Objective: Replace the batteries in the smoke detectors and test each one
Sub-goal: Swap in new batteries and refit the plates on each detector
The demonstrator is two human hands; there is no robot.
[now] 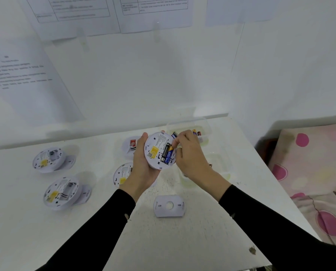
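My left hand (pixel 141 165) grips a round white smoke detector (pixel 155 151) from its left side, back facing up, above the white table (pixel 202 231). Its open compartment holds two batteries (pixel 166 153). My right hand (pixel 190 153) pinches the top end of the blue and gold battery with thumb and forefinger. A white mounting plate (pixel 168 205) lies on the table below my hands. Two opened detectors (pixel 48 160) (pixel 62 192) lie at the left. Another detector (pixel 123 174) is partly hidden under my left wrist.
A clear plastic tub (pixel 206 132) with several batteries stands behind my hands, and a second clear tub (pixel 222 163) sits under my right wrist. A small device (pixel 132 144) with a red label lies behind my left hand. Printed sheets (pixel 75 14) hang on the wall. Patterned bedding (pixel 310 163) is at the right.
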